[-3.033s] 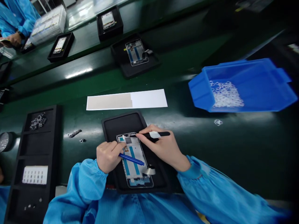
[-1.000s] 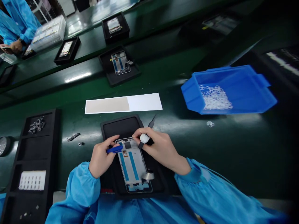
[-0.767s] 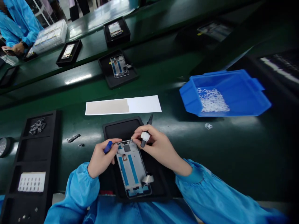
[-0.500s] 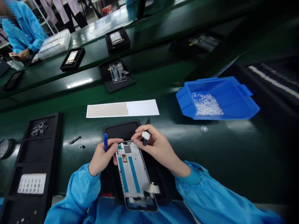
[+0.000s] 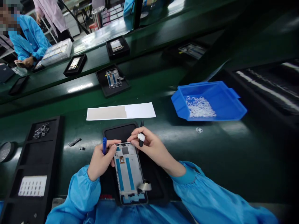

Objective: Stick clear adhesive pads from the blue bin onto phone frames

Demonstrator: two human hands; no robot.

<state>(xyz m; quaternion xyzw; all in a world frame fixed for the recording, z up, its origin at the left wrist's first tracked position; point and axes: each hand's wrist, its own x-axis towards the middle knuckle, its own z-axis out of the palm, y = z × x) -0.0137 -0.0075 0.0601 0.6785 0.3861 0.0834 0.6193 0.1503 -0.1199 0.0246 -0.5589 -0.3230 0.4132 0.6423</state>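
Note:
A silvery phone frame (image 5: 136,171) with two blue strips lies tilted over a black foam tray (image 5: 120,130) in front of me. My left hand (image 5: 101,160) grips its upper left corner with thumb and fingers. A blue pen-like tool (image 5: 104,145) stands up between that hand's thumb and forefinger. Around a black tool with a white knob (image 5: 141,137), the fingers of my right hand (image 5: 154,147) are closed. Its fingertips touch the frame's upper right edge; any small part between them is hidden. A pale flex tab (image 5: 144,186) sticks out at the frame's lower right.
A blue bin (image 5: 227,107) holds small white rings; several lie beside it. A white card (image 5: 140,111) lies ahead. At left is a black compartment tray (image 5: 54,149) with small dark parts and a white sheet. Beyond, a co-worker (image 5: 35,40) sits near more phone trays.
The view has shifted a little, so the bin and frame appear further left. The phone frame's lower end sits slightly higher in view. Both hands keep their hold at its top edge.

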